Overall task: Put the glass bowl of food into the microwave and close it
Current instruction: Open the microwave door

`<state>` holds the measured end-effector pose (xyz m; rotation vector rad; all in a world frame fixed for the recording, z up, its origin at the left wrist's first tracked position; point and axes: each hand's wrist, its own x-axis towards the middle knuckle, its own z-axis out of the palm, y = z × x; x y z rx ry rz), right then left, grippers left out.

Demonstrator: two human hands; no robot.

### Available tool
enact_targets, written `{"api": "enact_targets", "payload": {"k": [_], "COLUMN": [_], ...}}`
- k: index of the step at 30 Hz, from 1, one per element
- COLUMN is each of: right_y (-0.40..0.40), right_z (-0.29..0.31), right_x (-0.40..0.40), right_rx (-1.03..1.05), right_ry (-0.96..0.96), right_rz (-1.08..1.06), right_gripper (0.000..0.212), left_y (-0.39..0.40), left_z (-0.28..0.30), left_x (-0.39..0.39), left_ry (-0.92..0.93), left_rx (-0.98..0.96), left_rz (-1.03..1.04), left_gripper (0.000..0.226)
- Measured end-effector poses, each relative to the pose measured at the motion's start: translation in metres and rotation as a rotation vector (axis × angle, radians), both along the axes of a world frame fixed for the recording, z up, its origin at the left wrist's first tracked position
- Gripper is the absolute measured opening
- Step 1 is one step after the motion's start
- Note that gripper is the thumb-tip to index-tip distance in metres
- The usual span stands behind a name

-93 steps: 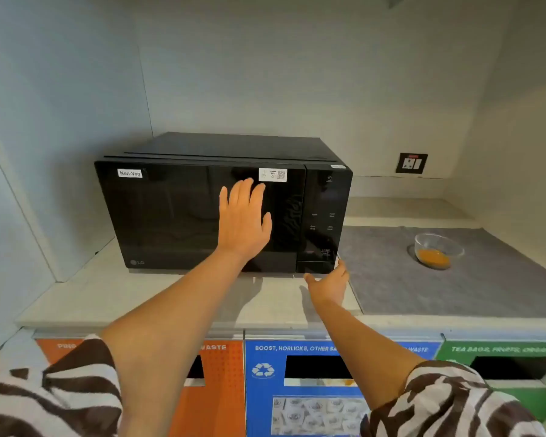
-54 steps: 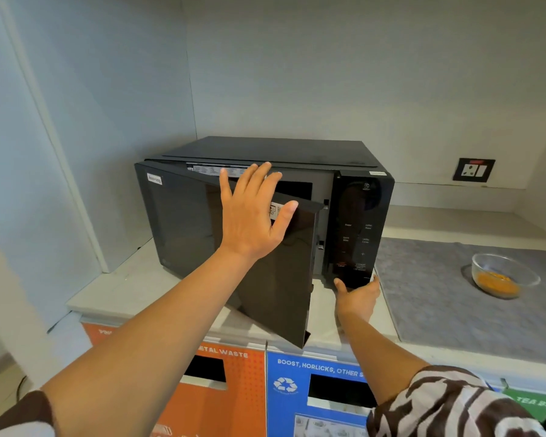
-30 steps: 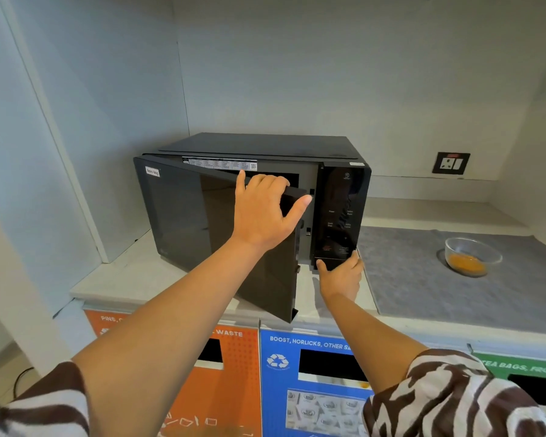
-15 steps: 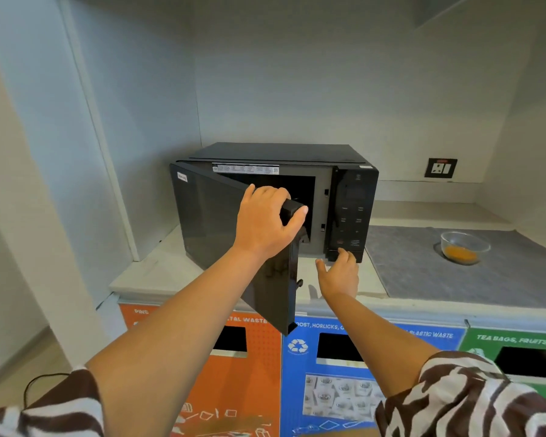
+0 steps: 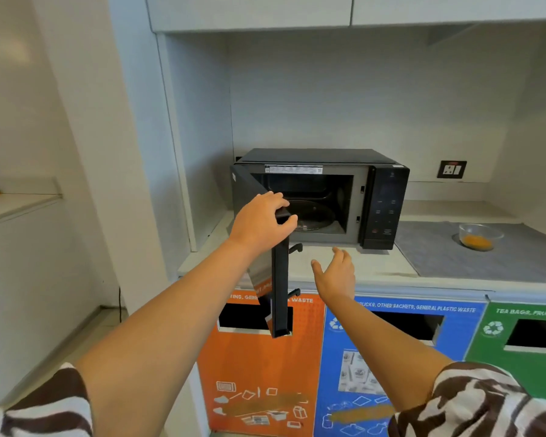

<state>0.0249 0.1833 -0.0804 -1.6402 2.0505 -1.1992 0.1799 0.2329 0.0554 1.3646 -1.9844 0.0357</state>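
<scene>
**Two hands at an open microwave, bowl on the mat**

Two bare forearms reach forward from striped brown-and-white sleeves [image 5: 473,402]. Below the counter edge stand three labelled waste bins: orange [image 5: 256,373], blue [image 5: 375,351], green [image 5: 524,361].

Left hand [image 5: 260,223]: closed over the top free corner of the microwave door [image 5: 279,288], fingers curled over the upper edge, thumb on the near face. Door swung wide, seen nearly edge-on, hanging out past the counter front over the orange bin. Two latch hooks project from its inner edge.

Right hand [image 5: 336,272]: open, fingers spread and loosely curved, palm turned left. Holds nothing. Sits over the counter [image 5: 328,263] in front of the microwave, touching neither door nor cabinet as far as can be seen.

Microwave [image 5: 322,197]: black, on the pale counter, cavity exposed. Glass turntable visible inside; nothing on it. Control panel on the right side.

Glass bowl [image 5: 479,236]: right of the microwave, well apart from both hands, upright on a grey mat [image 5: 454,263]. Orange food in the bottom.

Wall socket [image 5: 451,169] on the back wall, above the mat.
</scene>
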Motion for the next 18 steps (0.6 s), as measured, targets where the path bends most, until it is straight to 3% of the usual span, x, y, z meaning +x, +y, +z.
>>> {"api": "enact_targets", "payload": {"k": [5, 12, 18], "right_y": [0.023, 0.039, 0.045], "right_z": [-0.001, 0.009, 0.015], "right_x": [0.027, 0.053, 0.070], "right_rx": [0.005, 0.023, 0.025], "right_ry": [-0.005, 0.002, 0.015], "right_rz": [0.034, 0.062, 0.094], "right_gripper": [0.063, 0.061, 0.060], "left_y": [0.019, 0.035, 0.039], "left_z": [0.009, 0.019, 0.017], "left_x": [0.034, 0.076, 0.099], "left_ry": [-0.143, -0.430, -0.489], "left_rx": [0.072, 0.095, 0.092], "left_rz": [0.106, 0.370, 0.449], "left_gripper": [0.051, 0.027, 0.032]}}
